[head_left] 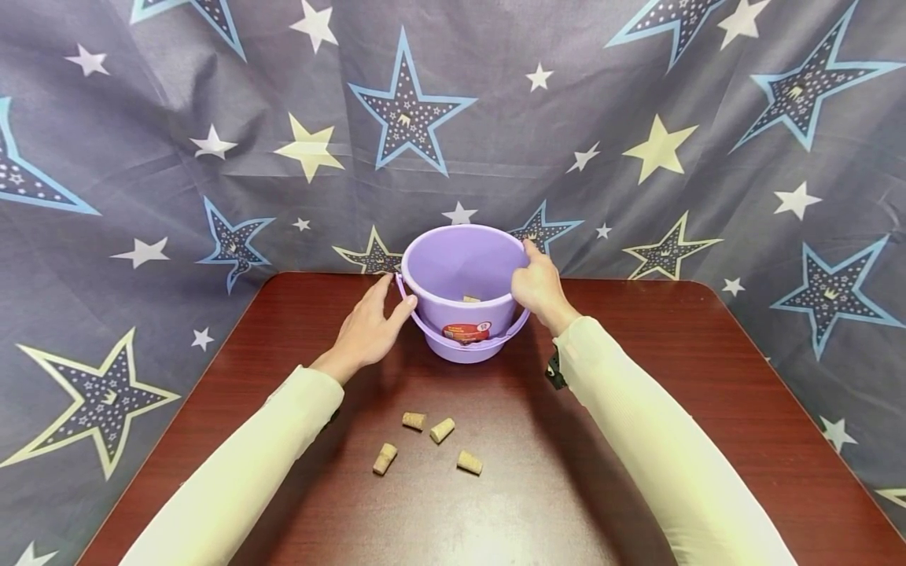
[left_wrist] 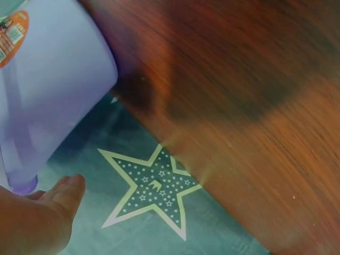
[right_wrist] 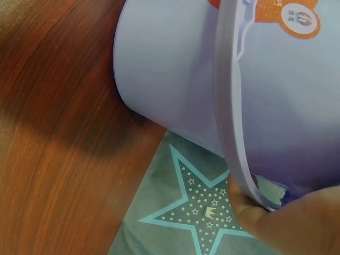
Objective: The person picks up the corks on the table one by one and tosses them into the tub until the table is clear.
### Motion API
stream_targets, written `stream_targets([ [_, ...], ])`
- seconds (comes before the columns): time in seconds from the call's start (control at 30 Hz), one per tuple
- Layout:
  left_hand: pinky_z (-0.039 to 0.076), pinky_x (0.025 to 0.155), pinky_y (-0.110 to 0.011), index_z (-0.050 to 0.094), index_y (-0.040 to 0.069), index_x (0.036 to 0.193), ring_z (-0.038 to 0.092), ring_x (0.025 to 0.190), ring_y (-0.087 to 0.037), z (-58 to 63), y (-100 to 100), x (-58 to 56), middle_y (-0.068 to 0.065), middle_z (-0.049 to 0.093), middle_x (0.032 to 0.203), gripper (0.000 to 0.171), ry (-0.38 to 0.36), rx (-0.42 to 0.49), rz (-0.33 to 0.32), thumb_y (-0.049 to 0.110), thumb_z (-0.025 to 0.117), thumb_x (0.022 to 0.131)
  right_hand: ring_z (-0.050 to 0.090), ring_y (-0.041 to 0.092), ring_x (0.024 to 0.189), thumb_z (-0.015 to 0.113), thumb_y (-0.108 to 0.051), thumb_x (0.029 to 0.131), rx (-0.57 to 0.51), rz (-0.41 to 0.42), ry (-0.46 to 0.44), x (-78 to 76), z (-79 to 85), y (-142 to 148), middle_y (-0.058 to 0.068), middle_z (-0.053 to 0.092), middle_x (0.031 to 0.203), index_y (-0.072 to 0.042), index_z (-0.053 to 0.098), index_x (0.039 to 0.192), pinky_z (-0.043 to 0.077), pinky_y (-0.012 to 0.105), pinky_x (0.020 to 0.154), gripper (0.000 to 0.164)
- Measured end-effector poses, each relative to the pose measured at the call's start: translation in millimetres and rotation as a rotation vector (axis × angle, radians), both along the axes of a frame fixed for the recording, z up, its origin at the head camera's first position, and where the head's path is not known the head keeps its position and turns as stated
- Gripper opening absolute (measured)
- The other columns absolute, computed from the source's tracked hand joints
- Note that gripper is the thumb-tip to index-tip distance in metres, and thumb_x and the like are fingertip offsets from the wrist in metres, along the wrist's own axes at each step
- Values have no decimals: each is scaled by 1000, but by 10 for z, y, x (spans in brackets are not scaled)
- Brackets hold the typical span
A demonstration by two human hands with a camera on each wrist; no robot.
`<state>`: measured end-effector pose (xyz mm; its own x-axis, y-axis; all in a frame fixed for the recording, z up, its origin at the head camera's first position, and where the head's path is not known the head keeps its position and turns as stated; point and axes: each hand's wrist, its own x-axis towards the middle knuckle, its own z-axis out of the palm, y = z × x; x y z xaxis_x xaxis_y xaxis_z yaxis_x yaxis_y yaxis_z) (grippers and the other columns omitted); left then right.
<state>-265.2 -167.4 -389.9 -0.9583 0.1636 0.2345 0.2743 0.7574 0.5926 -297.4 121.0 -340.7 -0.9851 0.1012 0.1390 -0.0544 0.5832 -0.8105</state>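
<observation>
A light purple bucket [head_left: 463, 326] stands upright near the table's far edge, its handle hanging down in front below a red label. My right hand [head_left: 541, 287] grips its right rim; in the right wrist view the fingers [right_wrist: 247, 210] curl by the end of the handle [right_wrist: 229, 101]. My left hand [head_left: 368, 326] is at the left side, its thumb by the rim and handle, its fingers fairly straight. In the left wrist view these fingers [left_wrist: 66, 194] lie beside the bucket's wall. A cork [head_left: 471, 299] partly shows inside the bucket.
Several loose corks lie on the brown wooden table in front of the bucket, among them one cork [head_left: 442, 430] and another [head_left: 385, 458]. A grey star-patterned cloth [head_left: 495, 141] hangs close behind the table [head_left: 283, 330] and along its sides.
</observation>
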Motion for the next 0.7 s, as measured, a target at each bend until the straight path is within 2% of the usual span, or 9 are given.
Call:
stream_targets([
  [0.17, 34, 114, -59, 24, 10, 163, 34, 149, -36, 3, -63, 52, -16, 32, 164, 88, 12, -59, 0, 68, 41, 99, 36, 29, 147, 40, -3, 88, 7, 0, -7, -3, 1, -1, 17, 38, 161, -9, 28, 163, 28, 39, 121, 76],
  [0.37, 36, 112, -60, 25, 8, 163, 36, 148, -36, -38, -123, 127, -18, 34, 163, 92, 13, -143, -5, 70, 42, 98, 37, 29, 147, 39, -3, 88, 17, 3, -6, -6, 9, 0, 16, 39, 161, -9, 28, 163, 28, 39, 121, 76],
  [0.7, 37, 113, -57, 32, 3, 159, 37, 148, -33, -104, -156, 255, -18, 39, 160, 90, 48, -252, -64, 65, 50, 97, 37, 30, 147, 39, -4, 88, 27, 2, -9, 1, 12, 8, 17, 39, 161, -9, 28, 163, 28, 40, 121, 75],
])
